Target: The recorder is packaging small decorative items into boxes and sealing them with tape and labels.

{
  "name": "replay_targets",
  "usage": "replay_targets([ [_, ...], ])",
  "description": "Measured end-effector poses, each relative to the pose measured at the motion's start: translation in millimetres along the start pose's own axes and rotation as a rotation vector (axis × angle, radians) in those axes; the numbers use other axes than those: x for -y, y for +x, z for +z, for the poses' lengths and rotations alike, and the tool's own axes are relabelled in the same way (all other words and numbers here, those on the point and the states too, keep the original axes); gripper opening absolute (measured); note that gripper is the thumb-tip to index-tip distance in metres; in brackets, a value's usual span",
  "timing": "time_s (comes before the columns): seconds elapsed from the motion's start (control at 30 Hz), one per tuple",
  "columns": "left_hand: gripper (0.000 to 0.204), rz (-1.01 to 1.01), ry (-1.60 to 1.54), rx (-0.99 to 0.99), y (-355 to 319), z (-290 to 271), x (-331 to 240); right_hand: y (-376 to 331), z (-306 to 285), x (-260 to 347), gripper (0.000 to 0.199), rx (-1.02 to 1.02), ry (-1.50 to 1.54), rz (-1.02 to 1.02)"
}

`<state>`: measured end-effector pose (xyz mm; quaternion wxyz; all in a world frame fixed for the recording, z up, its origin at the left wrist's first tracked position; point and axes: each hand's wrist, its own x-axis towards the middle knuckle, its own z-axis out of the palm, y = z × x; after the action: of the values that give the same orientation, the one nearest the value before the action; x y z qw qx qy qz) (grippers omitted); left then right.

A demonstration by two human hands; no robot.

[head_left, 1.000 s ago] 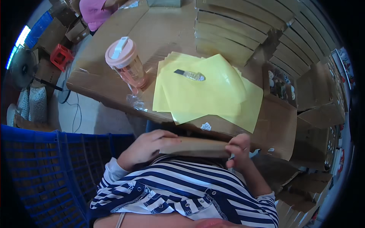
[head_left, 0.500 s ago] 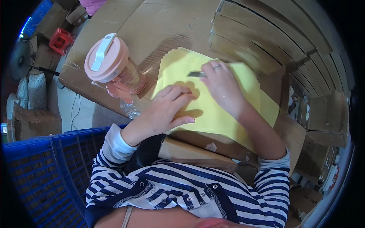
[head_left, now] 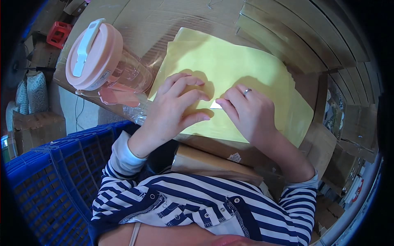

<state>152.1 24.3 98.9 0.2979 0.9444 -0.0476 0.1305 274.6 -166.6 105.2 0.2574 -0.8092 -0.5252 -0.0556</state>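
A stack of yellow paper sheets [head_left: 234, 57], slightly fanned at the edges, lies on the cardboard-covered table in front of me. My right hand [head_left: 253, 112] pinches a small flat blade [head_left: 215, 105] between thumb and fingers over the stack's middle; its pointed end catches the light, and the rest is hidden in my grip. Left of it, my left hand [head_left: 168, 106] rests on or just over the paper's left part, fingers apart and slightly bent, with nothing in it. Its fingertips point toward the blade.
A pink-lidded clear cup [head_left: 96, 57] stands at the left, crumpled clear plastic [head_left: 135, 114] beside it. A blue plastic crate [head_left: 53, 172] is at lower left. Cardboard boxes [head_left: 283, 37] are stacked along the far right. A red stool [head_left: 58, 35] stands beyond the table.
My right hand has moved nearer me, bringing the blade down over the sheets; the blade looks bright now instead of dark. My left hand has shifted slightly left. The view has tilted.
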Motion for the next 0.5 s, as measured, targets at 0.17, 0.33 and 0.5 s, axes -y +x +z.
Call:
replay_targets([
  [0.17, 0.038, -0.055, 0.001, -0.045, -5.9, 5.3, -4.9, -4.4, 8.3, 3.5, 0.022, -0.014, -0.002, -0.009],
  [0.33, 0.031, -0.029, -0.003, -0.055, -9.1, 5.8, -5.2, -7.5, 10.8, 4.5, 0.022, -0.011, 0.078, 0.009],
  [0.5, 0.022, -0.017, -0.088, -0.004, -7.2, -0.1, 0.9, -7.5, 8.7, 0.6, 0.021, -0.058, 0.175, 0.031],
])
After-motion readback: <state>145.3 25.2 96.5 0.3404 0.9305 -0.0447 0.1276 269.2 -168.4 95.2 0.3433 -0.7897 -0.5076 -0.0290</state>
